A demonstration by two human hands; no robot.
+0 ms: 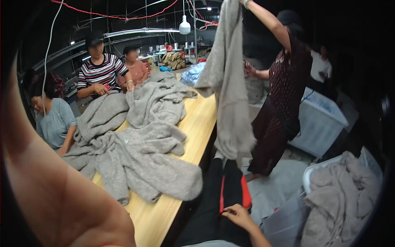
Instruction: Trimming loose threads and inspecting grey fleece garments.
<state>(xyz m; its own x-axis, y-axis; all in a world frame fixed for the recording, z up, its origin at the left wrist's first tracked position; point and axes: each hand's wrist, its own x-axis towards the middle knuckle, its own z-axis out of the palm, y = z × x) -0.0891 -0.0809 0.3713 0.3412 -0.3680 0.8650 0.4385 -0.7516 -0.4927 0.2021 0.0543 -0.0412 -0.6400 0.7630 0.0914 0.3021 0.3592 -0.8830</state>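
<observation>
My left arm (70, 193) rises very close along the left side, and its hand is out of sight. Low in front of my black trousers (205, 206) is my right hand (238, 216), its fingers drawn together by the lower end of a thin red strip (222, 193). Whatever it may hold is too small to make out. On the wooden table (152, 224) to my left lie several fuzzy grey garments (156, 175), spread and heaped, none touched by my right hand. A co-worker in a dark dotted dress (284, 82) holds up a long grey fuzzy garment (230, 82) ahead of me.
Across the table, a person in a striped shirt (103, 72) handles grey cloth, with others nearby. Right of me stands a bin heaped with grey garments (341, 189); a white plastic bin (319, 123) is behind it. A bulb (184, 26) hangs overhead.
</observation>
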